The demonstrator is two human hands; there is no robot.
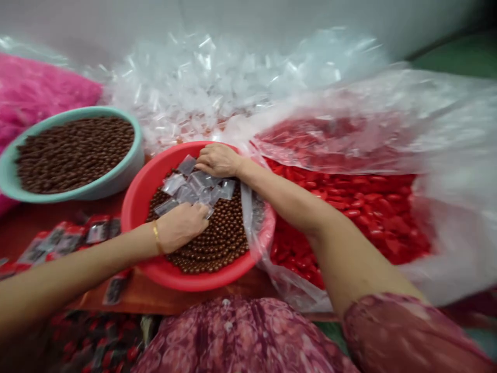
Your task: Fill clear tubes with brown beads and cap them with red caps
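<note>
A red basin (134, 199) in front of me holds brown bead strings (221, 223), with a loose heap of small clear plastic bags (200, 184) on top. My left hand (184, 227), a gold bangle at its wrist, is closed at the near edge of the heap; its fingertips pinch a small clear bag. At the far rim of the basin, my right hand (218, 159) bends over the bags with curled fingers. What lies under those fingers is hidden.
A light green basin (134, 155) of brown beads stands at left. Right, a large clear plastic bag (458, 228) holds red pieces (373, 207), its edge draped into the red basin. Behind is a pile of clear plastic packets (217, 77). Small red-topped packets (70, 238) lie at left.
</note>
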